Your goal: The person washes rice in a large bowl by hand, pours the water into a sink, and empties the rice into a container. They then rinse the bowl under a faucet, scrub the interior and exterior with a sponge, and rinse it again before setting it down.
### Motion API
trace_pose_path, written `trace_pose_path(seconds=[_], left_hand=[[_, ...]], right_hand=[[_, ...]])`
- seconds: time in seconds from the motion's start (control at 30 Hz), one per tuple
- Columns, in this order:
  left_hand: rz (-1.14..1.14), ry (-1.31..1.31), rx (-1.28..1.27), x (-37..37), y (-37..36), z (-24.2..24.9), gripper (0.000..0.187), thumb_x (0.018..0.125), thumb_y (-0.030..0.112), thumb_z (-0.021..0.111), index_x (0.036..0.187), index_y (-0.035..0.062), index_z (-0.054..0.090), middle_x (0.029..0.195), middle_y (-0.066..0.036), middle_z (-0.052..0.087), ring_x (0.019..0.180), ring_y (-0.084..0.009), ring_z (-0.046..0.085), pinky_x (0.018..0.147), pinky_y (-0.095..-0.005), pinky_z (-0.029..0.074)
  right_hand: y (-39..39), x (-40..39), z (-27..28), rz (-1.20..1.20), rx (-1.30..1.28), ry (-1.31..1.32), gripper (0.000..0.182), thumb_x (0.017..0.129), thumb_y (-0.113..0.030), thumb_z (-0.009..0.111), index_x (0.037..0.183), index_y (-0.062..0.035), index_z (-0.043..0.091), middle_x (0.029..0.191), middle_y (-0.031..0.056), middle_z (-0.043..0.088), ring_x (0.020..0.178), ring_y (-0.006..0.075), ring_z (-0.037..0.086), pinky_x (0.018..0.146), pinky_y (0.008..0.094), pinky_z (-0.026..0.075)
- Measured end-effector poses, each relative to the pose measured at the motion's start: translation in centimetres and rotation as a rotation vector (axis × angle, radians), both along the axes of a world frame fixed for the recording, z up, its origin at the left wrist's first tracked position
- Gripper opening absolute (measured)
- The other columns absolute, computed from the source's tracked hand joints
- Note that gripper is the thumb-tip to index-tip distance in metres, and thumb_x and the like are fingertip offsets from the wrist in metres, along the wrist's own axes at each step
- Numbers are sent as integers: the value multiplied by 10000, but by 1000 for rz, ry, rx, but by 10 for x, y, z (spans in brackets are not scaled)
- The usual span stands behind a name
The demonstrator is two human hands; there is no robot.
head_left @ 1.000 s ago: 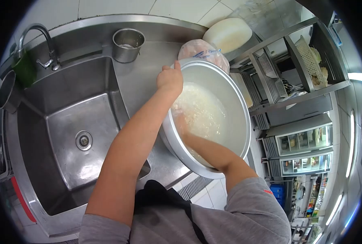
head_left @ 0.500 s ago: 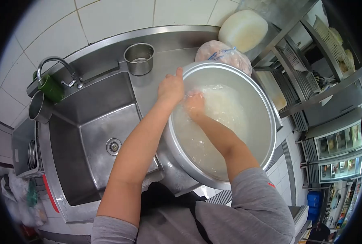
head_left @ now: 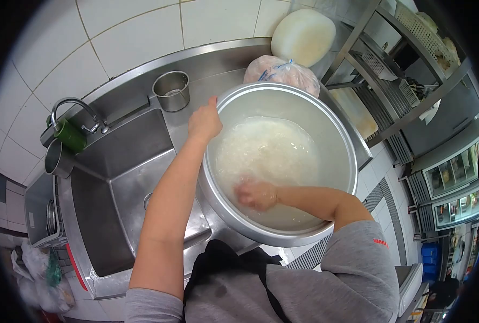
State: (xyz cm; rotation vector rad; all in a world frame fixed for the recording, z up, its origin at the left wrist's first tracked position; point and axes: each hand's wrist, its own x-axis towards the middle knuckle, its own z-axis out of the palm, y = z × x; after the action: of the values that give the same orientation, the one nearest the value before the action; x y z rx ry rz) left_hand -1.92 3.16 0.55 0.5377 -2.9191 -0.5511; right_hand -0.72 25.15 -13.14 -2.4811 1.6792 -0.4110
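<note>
A stainless steel counter [head_left: 196, 70] runs along a white tiled wall [head_left: 126, 32], with a deep sink [head_left: 121, 188] set into it on the left and a curved tap [head_left: 75, 107] at its back edge. On the flat of the counter just right of the sink, partly overhanging the sink's corner, sits a large metal bowl [head_left: 325, 124], filled with cloudy water and white rice [head_left: 266, 148]; standing so close to the basin, it seems placed where the water could be tipped out easily. The person's left hand [head_left: 204, 123] is closed over the bowl's far left rim, fingers hooked on the edge, apparently to steady the bowl against the stirring. The right hand [head_left: 257, 194] is down in the water near the bowl's near wall, loosely curled among the grains; whether it holds any rice cannot be told through the milky water. Behind the bowl, touching or nearly touching its rim, lies a clear plastic bag [head_left: 280, 72] of pale contents, and beyond that a round white block [head_left: 304, 35] leans at the wall. A small steel cup [head_left: 171, 90] stands on the counter behind the left hand, a green mug [head_left: 68, 134] sits by the tap, and another steel cup [head_left: 58, 159] stands at the sink's left edge.
</note>
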Motion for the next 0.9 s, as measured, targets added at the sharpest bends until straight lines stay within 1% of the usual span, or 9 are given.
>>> trace_pose_path(seconds=[0.07, 0.23, 0.33, 0.37, 0.43, 0.57, 0.7, 0.77, 0.9], left_hand=[[24, 5, 27, 0, -1, -1, 484, 686, 40, 509, 1158, 66, 406, 914, -209, 583, 875, -345, 570, 751, -401, 461], [47, 26, 31, -1, -2, -2, 436, 678, 44, 518, 1107, 52, 439, 910, -204, 588, 872, -345, 571, 753, -401, 462], [55, 10, 30, -2, -1, -3, 438, 678, 47, 520, 1108, 54, 439, 926, -200, 586, 880, -343, 569, 757, -401, 461], [60, 1, 20, -2, -1, -4, 444, 678, 49, 521, 1113, 56, 437, 932, -199, 584, 885, -341, 567, 761, -399, 459], [55, 2, 16, 0, -1, -5, 448, 678, 52, 522, 1118, 58, 437, 939, -199, 582, 891, -339, 566, 764, -400, 458], [59, 11, 5, 1, 1, -2, 455, 679, 57, 523, 1126, 64, 436, 952, -195, 580, 903, -335, 562, 770, -403, 455], [71, 2, 11, 1, 2, -3, 453, 680, 59, 522, 1125, 69, 438, 953, -191, 581, 902, -335, 562, 773, -405, 453], [69, -3, 8, 0, 1, -3, 454, 684, 55, 511, 1132, 74, 437, 953, -191, 581, 902, -336, 561, 770, -404, 454], [77, -4, -3, -3, -1, -6, 474, 670, 79, 542, 1132, 72, 437, 954, -195, 580, 905, -347, 555, 769, -407, 455]], right_hand=[[-2, -24, -9, -431, -213, 199, 216, 743, -224, 513, 918, -101, 544, 993, 123, 473, 1036, 284, 444, 857, 443, 360], [-10, -75, 31, -1184, 357, -127, 396, 694, -293, 569, 1025, -86, 503, 990, 111, 525, 873, 281, 543, 717, 406, 446], [2, -103, 50, -787, 593, -283, 367, 741, -264, 531, 1046, -67, 477, 900, 140, 550, 686, 258, 586, 576, 373, 492], [5, -108, 56, -787, 594, -283, 367, 741, -264, 531, 1046, -67, 477, 900, 140, 550, 686, 258, 586, 576, 373, 492], [11, -108, 81, -1141, 458, -1326, 330, 765, -191, 511, 1054, -43, 452, 813, 148, 559, 638, 237, 595, 545, 333, 513], [31, -120, 76, -1157, 263, -1471, 248, 775, -82, 465, 1016, -28, 442, 821, 134, 564, 677, 230, 606, 575, 313, 522], [41, -140, 49, -1191, 308, -1235, 233, 756, -78, 466, 985, -38, 451, 860, 152, 567, 686, 277, 602, 588, 358, 509], [49, -156, 24, -1393, 139, -225, 262, 730, -96, 504, 986, -59, 464, 959, 171, 550, 812, 325, 573, 685, 398, 473], [48, -167, -20, -1833, 27, -221, 302, 732, -194, 514, 1017, -105, 470, 1064, 166, 505, 977, 333, 489, 830, 490, 360]])
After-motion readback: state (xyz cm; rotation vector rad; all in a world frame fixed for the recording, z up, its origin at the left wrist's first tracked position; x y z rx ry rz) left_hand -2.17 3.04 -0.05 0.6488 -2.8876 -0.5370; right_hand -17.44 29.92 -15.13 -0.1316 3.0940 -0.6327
